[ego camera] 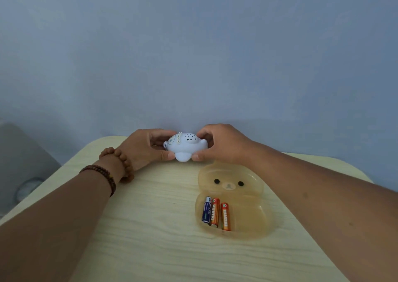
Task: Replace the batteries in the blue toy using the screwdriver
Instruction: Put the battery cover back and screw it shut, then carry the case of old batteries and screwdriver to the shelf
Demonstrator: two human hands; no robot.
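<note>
Nearest the camera, the pale wood-grain table top (150, 228) lies bare across its whole left and middle, between the two forearms that reach in from the lower corners. To the right of centre sits a translucent amber plastic tray shaped like a bear (261, 223), its near lobe close to the right forearm, its far lobe printed with two black eyes and a snout. Three cylindrical batteries lie side by side in the near lobe: a dark blue battery (206, 211) touching an orange battery (214, 212), and a second orange battery (225, 217) just beside them. A dark wooden bead bracelet (103, 177) wraps the left wrist. Farther on, near the table's rounded far edge, the left hand (140, 148) and right hand (224, 143) both grasp the pale blue rounded plastic toy (186, 147) from opposite ends, thumbs below, fingers curled over its top, holding it just beyond the tray. Behind the edge rises a plain blue wall (193, 44); a grey object stands off the table's left side
</note>
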